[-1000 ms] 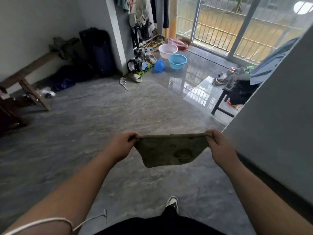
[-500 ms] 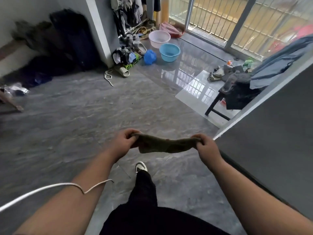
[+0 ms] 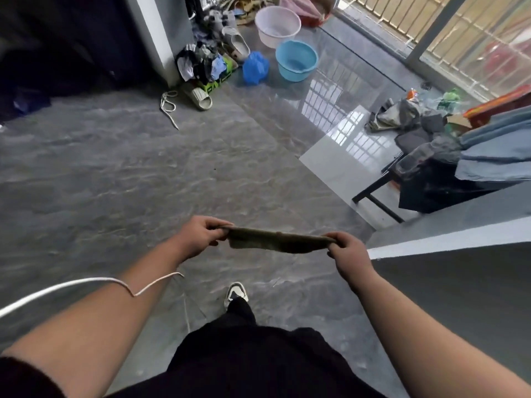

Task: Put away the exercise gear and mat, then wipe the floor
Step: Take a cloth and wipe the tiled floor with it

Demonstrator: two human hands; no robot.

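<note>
Left hand and right hand each pinch an end of the cloth (stretched taut) above the floor.

We see the grey floor; far off, a blue basin, white basin and slipper sit on it.

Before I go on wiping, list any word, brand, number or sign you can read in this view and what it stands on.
"PA": partial dark letters on the green item by the pillar, beside the beige slipper; the rest is cut off and blurred.
Red box at the right edge: any print is too blurred to read.
Cloth, blue basin, white basin: no text visible.
</note>
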